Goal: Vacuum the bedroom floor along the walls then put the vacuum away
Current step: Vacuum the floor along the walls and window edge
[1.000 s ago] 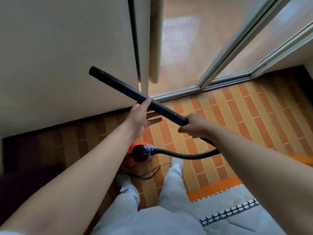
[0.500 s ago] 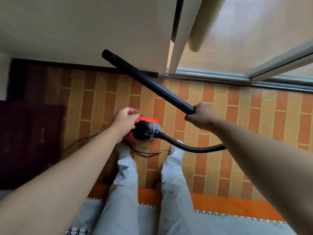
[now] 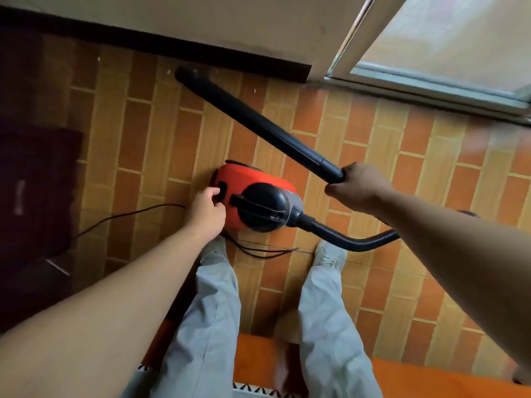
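Note:
A small red and black vacuum cleaner (image 3: pixel 258 196) sits on the brick-patterned floor in front of my feet. My left hand (image 3: pixel 207 209) rests on its left end, thumb pressed against a black button there. My right hand (image 3: pixel 356 186) grips the near end of the black vacuum tube (image 3: pixel 258 122), whose open tip lies close to the dark skirting at the wall. A ribbed black hose (image 3: pixel 344 238) curves from the vacuum's front under my right arm. A thin power cord (image 3: pixel 129 216) trails left from the body.
A beige wall (image 3: pixel 201 21) with dark skirting runs along the top. A sliding glass door frame (image 3: pixel 431 81) is at the upper right. A dark piece of furniture (image 3: pixel 31 196) stands at the left. An orange mat edge (image 3: pixel 431 374) lies behind my feet.
My left hand let go of the tube and dropped onto the vacuum body, now pressing its left end. The view tilted down and the tube's tip sank toward the skirting.

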